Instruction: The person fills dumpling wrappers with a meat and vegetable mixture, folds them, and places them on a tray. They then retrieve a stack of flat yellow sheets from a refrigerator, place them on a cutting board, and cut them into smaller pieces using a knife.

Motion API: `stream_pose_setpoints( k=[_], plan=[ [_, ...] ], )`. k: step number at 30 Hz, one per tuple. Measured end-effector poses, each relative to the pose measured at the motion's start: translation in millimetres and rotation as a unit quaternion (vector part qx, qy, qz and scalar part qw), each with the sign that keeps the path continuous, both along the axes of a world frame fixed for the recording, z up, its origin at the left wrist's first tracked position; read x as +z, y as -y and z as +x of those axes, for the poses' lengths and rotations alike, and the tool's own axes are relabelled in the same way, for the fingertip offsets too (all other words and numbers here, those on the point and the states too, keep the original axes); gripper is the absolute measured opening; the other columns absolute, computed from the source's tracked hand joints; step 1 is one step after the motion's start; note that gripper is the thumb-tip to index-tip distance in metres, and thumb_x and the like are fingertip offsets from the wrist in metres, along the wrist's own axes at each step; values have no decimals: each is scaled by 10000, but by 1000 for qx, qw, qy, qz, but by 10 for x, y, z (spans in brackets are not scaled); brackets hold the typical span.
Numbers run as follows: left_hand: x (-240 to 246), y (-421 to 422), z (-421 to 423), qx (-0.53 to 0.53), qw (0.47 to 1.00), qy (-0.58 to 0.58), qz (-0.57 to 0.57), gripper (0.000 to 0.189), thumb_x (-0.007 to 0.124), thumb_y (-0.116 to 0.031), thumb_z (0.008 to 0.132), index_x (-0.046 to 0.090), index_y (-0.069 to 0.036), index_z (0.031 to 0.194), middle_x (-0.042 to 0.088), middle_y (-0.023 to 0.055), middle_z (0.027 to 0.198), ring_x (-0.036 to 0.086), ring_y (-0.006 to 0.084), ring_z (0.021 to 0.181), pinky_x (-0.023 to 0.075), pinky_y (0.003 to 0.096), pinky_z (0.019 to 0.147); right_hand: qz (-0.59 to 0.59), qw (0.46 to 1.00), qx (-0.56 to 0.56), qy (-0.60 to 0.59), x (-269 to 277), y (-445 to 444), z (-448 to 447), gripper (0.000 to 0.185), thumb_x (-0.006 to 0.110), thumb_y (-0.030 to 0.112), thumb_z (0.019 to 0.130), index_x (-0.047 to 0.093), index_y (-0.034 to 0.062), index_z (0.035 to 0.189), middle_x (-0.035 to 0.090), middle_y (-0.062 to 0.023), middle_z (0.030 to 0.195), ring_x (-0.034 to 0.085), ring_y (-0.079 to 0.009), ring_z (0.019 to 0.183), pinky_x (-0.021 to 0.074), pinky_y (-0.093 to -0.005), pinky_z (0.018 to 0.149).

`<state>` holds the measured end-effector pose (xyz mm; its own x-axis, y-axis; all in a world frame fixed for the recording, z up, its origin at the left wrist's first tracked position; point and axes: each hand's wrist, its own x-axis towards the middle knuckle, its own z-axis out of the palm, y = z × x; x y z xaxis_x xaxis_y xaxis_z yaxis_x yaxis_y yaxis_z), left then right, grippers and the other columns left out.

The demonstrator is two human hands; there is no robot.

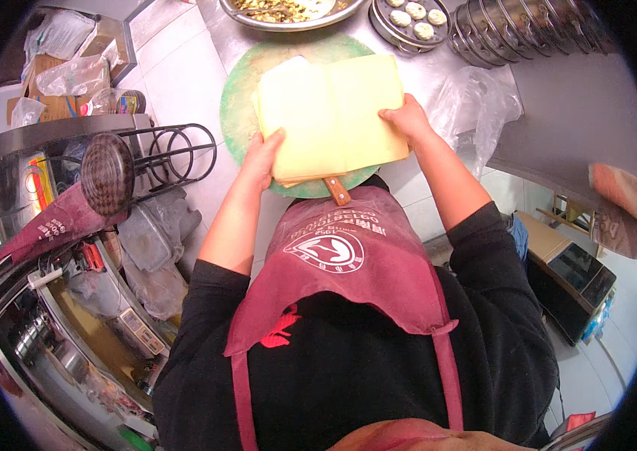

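A stack of thin, pale yellow sheets [332,115], possibly bean-curd skin or dough, is held flat between my two hands. My left hand [265,155] grips its near left edge, thumb on top. On the right edge, my right hand [406,121] holds it the same way, fingers underneath. Below the stack is a round chopping board [234,107] with a green rim. A riveted wooden handle [337,190] sticks out from under the near edge of the sheets; its blade is hidden.
Beyond the board stand a steel basin [296,26] of chopped filling and a round tray [409,35] with several small buns. Stacked metal steamers [521,28] and a clear plastic bag [471,113] lie right. A stool [107,175] is at left; another person's arm [620,189] shows right.
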<state>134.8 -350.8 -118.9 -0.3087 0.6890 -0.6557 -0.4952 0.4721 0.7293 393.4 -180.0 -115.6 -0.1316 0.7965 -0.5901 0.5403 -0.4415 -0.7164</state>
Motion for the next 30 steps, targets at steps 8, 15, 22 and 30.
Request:
stream_pose_setpoints(
  k=[8, 15, 22, 30],
  plan=[
    [202, 78, 16, -1, 991, -101, 93, 467, 632, -8, 842, 408, 45, 1249, 579, 184, 1166, 616, 263, 1009, 537, 352, 837, 177, 979, 36, -93, 245, -43, 27, 487, 716, 47, 741, 554, -40, 1192, 678, -156, 1015, 670, -216, 875, 536, -332, 788],
    [-92, 158, -81, -13, 964, -263, -43, 502, 668, -77, 822, 428, 44, 1245, 586, 182, 1187, 615, 288, 1032, 504, 364, 885, 190, 969, 133, 86, -4, -87, -291, 522, 732, 134, 723, 558, -24, 1189, 670, -203, 1035, 655, -335, 945, 505, -385, 872],
    [-210, 237, -76, -35, 917, -394, -53, 614, 720, -177, 768, 436, 53, 1262, 576, 229, 1212, 592, 299, 1093, 469, 376, 932, 405, 876, 138, 222, -175, 185, -407, 498, 673, 168, 759, 546, 0, 1210, 648, -210, 1049, 601, -380, 1015, 471, -435, 906],
    [90, 246, -111, -128, 798, -578, -114, 394, 678, -237, 759, 585, 16, 1047, 635, 220, 1020, 621, 366, 927, 483, 420, 837, 206, 927, 271, 160, 223, 1389, -384, 265, 623, 257, 820, 636, 17, 930, 632, -214, 977, 614, -367, 942, 499, -458, 817]
  ],
)
